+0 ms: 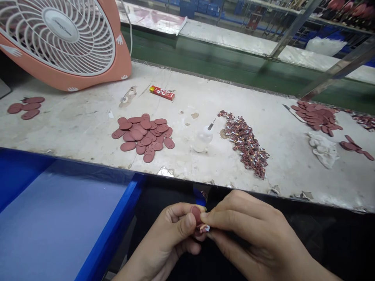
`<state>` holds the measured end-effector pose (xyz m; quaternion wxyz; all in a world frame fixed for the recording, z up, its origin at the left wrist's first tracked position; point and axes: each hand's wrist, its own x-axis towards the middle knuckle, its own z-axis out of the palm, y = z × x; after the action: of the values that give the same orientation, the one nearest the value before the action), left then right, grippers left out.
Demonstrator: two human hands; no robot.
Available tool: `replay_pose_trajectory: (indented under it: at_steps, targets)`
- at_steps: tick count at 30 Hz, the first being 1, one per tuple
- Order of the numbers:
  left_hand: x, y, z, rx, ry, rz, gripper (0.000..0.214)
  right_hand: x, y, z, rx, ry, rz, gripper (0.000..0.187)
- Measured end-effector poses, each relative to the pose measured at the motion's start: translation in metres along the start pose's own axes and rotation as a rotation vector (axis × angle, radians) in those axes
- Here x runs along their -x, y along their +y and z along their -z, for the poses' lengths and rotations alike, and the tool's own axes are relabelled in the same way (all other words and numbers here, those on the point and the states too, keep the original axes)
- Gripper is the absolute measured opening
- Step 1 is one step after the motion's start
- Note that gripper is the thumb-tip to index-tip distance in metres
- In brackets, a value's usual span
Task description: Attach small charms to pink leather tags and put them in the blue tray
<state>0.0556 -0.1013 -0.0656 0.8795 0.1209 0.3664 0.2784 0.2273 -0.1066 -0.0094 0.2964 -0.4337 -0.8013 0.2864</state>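
Observation:
My left hand pinches a small reddish-brown oval piece between thumb and fingers, in front of the table edge. Against its lower side sits a small bow-like bit with white and orange on it. My right hand closes thumb and forefinger on this bit, partly hiding it. On the table beyond lie a pile of similar oval pieces and a long heap of small brown bow-like bits. Between these stands a clear squeeze bottle with a needle tip.
An orange fan stands at the back left. A red lighter lies mid-table. More oval pieces and a crumpled white cloth are at the right. A blue bin is below the table's left edge.

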Motion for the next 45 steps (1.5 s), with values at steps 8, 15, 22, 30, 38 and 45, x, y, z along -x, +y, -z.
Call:
replay_pose_trajectory:
  at_steps: [8,15,22,30,38,45]
  targets:
    - [-0.002,-0.006,0.019,0.326,-0.025,0.13,0.027,-0.001,0.004,0.003,-0.092,0.037,-0.124,0.038]
    - [-0.004,-0.004,0.019,0.421,-0.076,0.148,0.035,-0.007,0.005,-0.009,-0.256,-0.034,-0.242,0.029]
    - [-0.005,-0.007,0.027,0.379,-0.134,0.069,0.029,-0.012,0.003,-0.019,-0.259,-0.009,-0.222,0.022]
    - [0.009,0.005,0.024,-0.027,0.254,-0.318,0.043,-0.018,0.006,-0.037,0.025,0.221,0.022,0.022]
    - [0.022,0.009,0.026,-0.294,0.471,-0.566,0.031,-0.03,0.008,-0.071,0.342,0.324,0.344,0.029]
    - [0.036,0.015,0.038,-0.231,0.579,-0.584,0.029,-0.035,-0.01,-0.087,0.419,0.379,0.405,0.023]
